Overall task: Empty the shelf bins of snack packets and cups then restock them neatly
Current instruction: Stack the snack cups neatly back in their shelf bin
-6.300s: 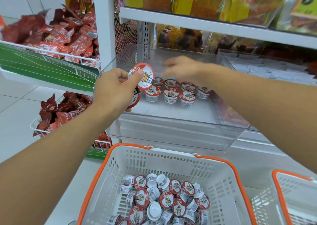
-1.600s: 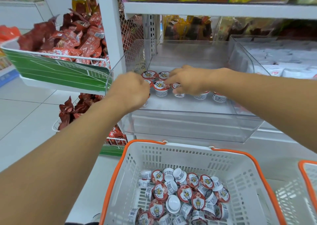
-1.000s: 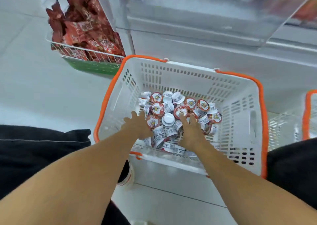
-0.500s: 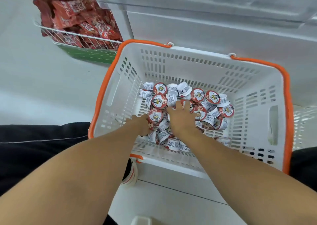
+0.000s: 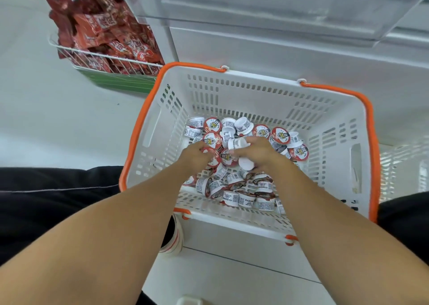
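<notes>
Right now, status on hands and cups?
Left hand grips a cup. Right hand grips cups. More cups loose in basket. Nothing in the way.

Two hands, left hand (image 5: 197,152) and right hand (image 5: 260,152), in one white basket with orange rim (image 5: 243,98). Small sealed cups (image 5: 279,135): roughly thirty visible, exact count uncertain where hidden. One wire rack (image 5: 111,66), far left, holding many red snack packets (image 5: 109,32), uncounted.

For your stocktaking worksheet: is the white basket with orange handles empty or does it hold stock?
It holds stock: the basket has many small cups piled loosely on its floor.
</notes>
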Demonstrator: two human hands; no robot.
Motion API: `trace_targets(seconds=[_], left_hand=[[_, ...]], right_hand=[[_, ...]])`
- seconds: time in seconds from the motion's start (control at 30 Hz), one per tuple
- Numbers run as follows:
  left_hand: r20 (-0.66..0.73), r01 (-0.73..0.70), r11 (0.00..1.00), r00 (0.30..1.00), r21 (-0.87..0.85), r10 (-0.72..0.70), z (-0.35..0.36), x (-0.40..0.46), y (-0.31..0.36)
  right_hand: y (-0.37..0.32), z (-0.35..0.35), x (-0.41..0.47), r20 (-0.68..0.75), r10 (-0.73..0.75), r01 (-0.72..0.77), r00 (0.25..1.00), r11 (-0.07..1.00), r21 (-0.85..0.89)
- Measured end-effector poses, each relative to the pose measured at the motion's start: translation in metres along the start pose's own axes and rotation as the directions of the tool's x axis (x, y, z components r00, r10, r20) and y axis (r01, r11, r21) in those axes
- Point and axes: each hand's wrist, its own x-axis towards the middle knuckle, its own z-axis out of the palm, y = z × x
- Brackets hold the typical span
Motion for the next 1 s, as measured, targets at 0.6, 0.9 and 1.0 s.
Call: trace_targets(seconds=[0.6, 0.9, 1.0], left_hand=[[0.258, -0.534, 0.843, 0.807, -0.063, 0.531, -0.138, -0.185, 0.220], [-0.478, -0.578, 0.796, 0.758, -0.180, 0.443, -0.231, -0.205, 0.278], [-0.469, -0.513, 0.851, 0.783, -0.113, 0.409, -0.243, -0.195, 0.275]], right_hand=[[-0.161, -0.079, -0.207, 0.342, -0.351, 0.247, 0.872, 0.917, 0.312], [-0.296, -0.098, -0.270, -0.225, -0.778, 0.808, 0.587, 0.582, 0.094], [-0.337, -0.088, -0.219, -0.106, -0.824, 0.735, 0.557, 0.548, -0.400]])
